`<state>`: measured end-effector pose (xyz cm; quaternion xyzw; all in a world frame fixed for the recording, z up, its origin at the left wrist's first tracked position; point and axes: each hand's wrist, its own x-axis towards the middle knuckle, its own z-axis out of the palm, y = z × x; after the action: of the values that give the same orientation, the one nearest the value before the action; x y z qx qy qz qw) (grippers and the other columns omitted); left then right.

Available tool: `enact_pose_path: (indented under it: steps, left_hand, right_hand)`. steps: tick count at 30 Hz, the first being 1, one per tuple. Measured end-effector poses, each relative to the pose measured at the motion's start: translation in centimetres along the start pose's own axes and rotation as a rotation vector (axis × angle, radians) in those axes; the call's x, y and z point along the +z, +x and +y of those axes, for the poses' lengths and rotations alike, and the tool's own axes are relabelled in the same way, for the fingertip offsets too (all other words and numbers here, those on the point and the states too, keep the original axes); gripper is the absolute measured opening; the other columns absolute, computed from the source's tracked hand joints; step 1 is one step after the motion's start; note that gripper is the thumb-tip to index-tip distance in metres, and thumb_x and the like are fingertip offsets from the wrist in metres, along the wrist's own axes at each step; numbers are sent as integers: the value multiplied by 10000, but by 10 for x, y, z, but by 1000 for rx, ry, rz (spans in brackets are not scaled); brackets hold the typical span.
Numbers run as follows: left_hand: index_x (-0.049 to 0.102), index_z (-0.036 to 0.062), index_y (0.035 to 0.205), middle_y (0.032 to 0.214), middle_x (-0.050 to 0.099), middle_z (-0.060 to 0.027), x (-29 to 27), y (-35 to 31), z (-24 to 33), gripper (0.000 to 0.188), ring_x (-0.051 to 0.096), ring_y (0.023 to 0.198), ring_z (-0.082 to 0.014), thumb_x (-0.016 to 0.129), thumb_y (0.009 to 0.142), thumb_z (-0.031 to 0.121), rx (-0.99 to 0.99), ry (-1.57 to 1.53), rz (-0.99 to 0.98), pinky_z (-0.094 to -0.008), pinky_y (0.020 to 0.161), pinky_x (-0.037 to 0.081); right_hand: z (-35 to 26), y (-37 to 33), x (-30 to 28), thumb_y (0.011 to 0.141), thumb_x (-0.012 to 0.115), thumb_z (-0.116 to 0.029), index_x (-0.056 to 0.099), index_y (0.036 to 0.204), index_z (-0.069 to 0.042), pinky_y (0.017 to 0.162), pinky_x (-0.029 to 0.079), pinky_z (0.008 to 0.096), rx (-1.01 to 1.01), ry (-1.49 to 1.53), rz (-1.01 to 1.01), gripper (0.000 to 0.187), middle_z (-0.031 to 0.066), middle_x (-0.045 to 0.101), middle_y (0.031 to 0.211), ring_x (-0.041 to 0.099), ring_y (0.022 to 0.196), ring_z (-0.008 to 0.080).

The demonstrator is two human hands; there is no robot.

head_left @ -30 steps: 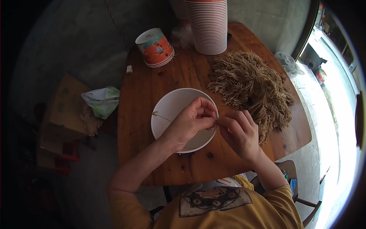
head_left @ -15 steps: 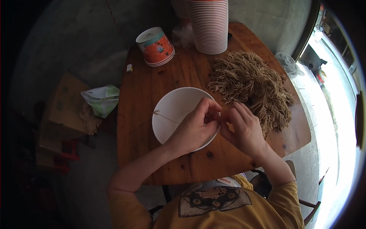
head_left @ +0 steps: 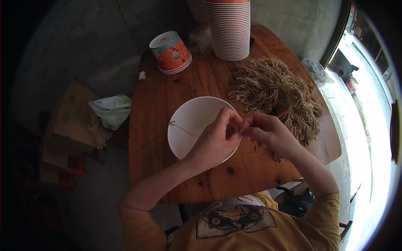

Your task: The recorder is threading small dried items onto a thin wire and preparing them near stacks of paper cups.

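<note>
A white round paper bucket (head_left: pixel 184 115) stands open side up on the wooden table. A thin tan cord (head_left: pixel 182 128) with a frayed, knotted end is fixed at its left rim and runs across the inside until my left hand hides it. My left hand (head_left: pixel 217 136) is closed in a pinch at the bucket's right rim, apparently on the cord. Against its fingertips my right hand (head_left: pixel 266 129) pinches too; what lies between its fingers is too small to make out. A large heap of tan cords (head_left: pixel 278 90) lies just beyond my right hand.
Upside-down orange printed buckets (head_left: pixel 171 54) sit at the back left of the table (head_left: pixel 153 167). A tall stack of nested buckets (head_left: pixel 230 33) stands at the back. A cardboard box (head_left: pixel 75 113) with a plastic bag (head_left: pixel 112 111) is left of the table.
My right hand has turned and shifted slightly left, its fingertips now meeting my left hand's; its forearm and elbow have swung outward. My left hand has hardly moved.
</note>
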<state>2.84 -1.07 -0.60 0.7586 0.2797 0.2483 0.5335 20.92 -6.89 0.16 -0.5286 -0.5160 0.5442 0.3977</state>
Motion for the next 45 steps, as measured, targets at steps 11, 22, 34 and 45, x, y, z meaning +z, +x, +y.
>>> enact_pose_path:
  steps: [11, 22, 34, 45]
  left_hand:
    - [417, 28, 1036, 877, 533, -47, -1, 1, -6, 238, 556, 798, -108, 557, 849, -20, 51, -32, 29, -260, 713, 478]
    - [485, 5, 1018, 956, 567, -59, -8, -6, -9, 176, 564, 884, -122, 569, 889, 90, -208, -116, -49, -272, 804, 466]
    - [500, 32, 973, 883, 530, 8, -11, -16, 8, 110, 521, 773, -51, 544, 925, 120, -135, 90, -101, -219, 668, 464]
    - [467, 40, 954, 871, 515, -1, -15, -26, 3, 82, 504, 746, -47, 517, 924, 99, -121, 43, -88, -218, 630, 456]
  right_hand:
    - [24, -8, 18, 803, 655, -49, 570, 1004, -44, 631, 501, 261, -459, -342, 285, 217, 53, 576, 876, 602, 753, 135]
    - [41, -2, 20, 843, 630, -63, 565, 951, -39, 618, 477, 236, -305, -118, 267, 129, 12, 604, 868, 580, 751, 77]
    - [49, -8, 34, 887, 607, -93, 521, 967, -29, 657, 507, 217, -179, 302, 154, 134, 18, 581, 885, 605, 804, 75]
    - [36, -7, 37, 893, 556, -26, 520, 1116, -27, 624, 518, 241, -370, -27, 151, 225, 52, 618, 842, 650, 769, 116]
